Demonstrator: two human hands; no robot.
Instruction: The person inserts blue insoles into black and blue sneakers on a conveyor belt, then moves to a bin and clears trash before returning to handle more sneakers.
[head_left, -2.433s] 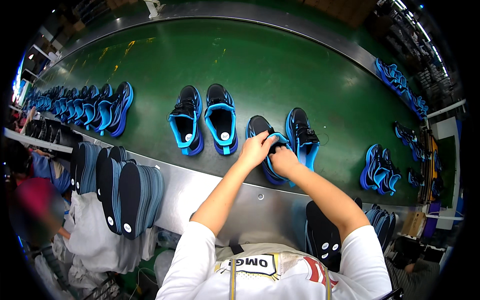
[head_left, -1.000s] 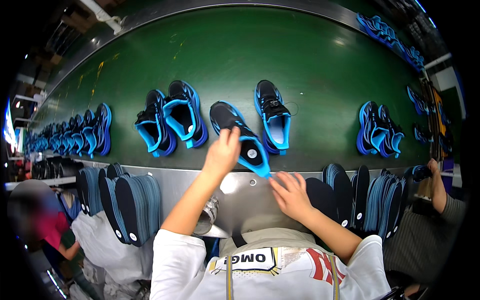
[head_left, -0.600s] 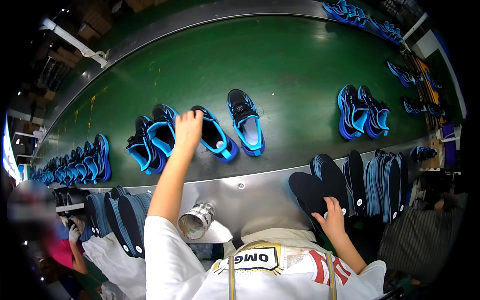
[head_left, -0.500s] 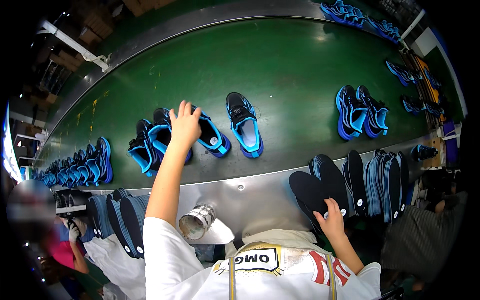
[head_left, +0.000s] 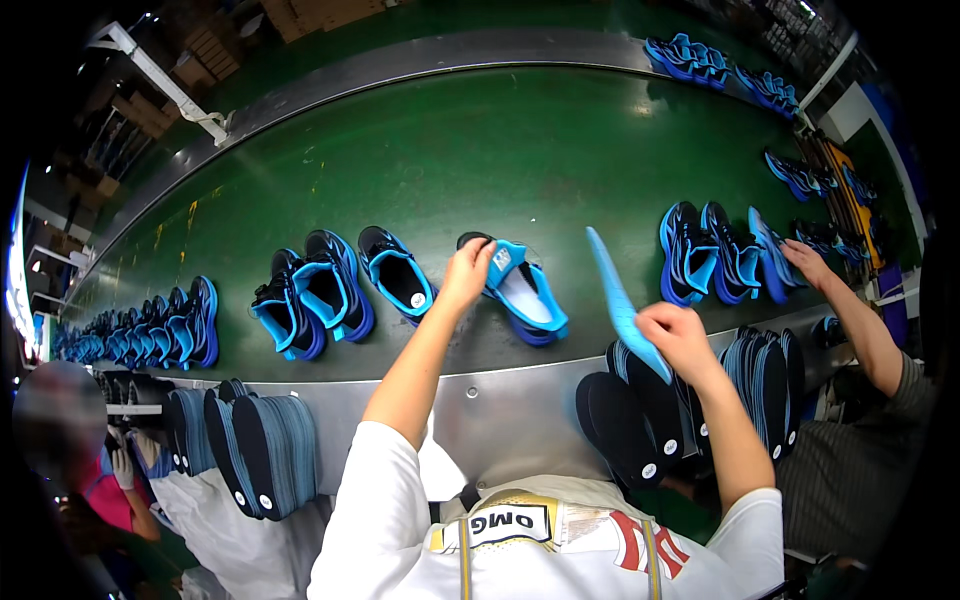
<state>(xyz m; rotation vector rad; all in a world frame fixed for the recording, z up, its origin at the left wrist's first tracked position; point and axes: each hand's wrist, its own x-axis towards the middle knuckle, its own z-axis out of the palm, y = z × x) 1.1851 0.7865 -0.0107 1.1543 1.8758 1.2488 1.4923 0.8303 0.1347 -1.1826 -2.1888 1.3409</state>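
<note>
My left hand (head_left: 468,272) grips the tongue of a black-and-blue sneaker (head_left: 540,322), pulling it back so the shoe's opening shows a pale inside. The sneaker is tilted on the green work surface (head_left: 450,150). To its right, my right hand (head_left: 678,342) pinches a thin light-blue insole (head_left: 617,290) by one end. The insole is held up on edge above the surface, apart from the sneaker. Left of my left hand stands another sneaker (head_left: 397,278) with a dark insole inside, bearing a round white sticker. Beside it is a pair of sneakers (head_left: 322,290).
Stacks of black insoles (head_left: 617,425) lie along the metal edge (head_left: 480,410) at right, more stacks (head_left: 275,445) at left. A sneaker row (head_left: 185,325) stands far left, a pair (head_left: 690,255) at right. Another person's hand (head_left: 808,262) holds a blue shoe-shaped piece (head_left: 772,258) beside that pair.
My left hand has moved right from the left-hand sneakers to the tongue of the sneaker, now tilted. My right hand has lifted an insole off the stack. Another person's hand has appeared at right.
</note>
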